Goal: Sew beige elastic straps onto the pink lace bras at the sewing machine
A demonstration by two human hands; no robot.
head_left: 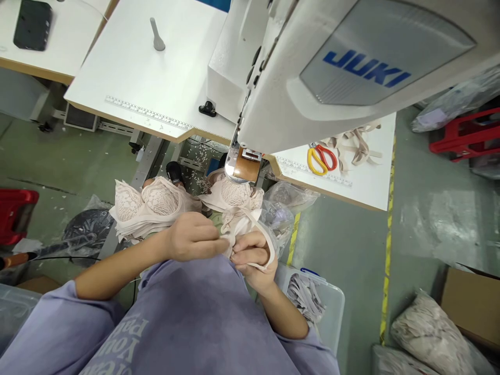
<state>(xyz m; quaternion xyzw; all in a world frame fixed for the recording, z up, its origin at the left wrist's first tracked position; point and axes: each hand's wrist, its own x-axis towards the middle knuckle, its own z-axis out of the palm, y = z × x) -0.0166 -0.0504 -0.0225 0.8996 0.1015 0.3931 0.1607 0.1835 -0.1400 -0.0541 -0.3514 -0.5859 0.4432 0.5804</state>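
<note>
Close to my body, both hands work on a beige bra (242,223) with lace cups. My left hand (254,258) has its fingers curled round the bra's edge, and a pale strap loops over beside it. The fingers of my right hand (195,237) are pinched together at the same cloth; the exact bit between them is hidden. A stack of similar lace bras (150,205) lies on the left, just beyond my right forearm. Above the held bra is the sewing machine's front end (244,164), apart from my hands.
The white sewing machine (351,62) overhangs the white table (128,57). Red and yellow scissors (322,159) and beige strap pieces (357,146) lie at the table's right. A clear plastic bin (334,299) with grey strips stands low right. A cardboard box (472,302) and a filled bag (429,325) sit on the floor.
</note>
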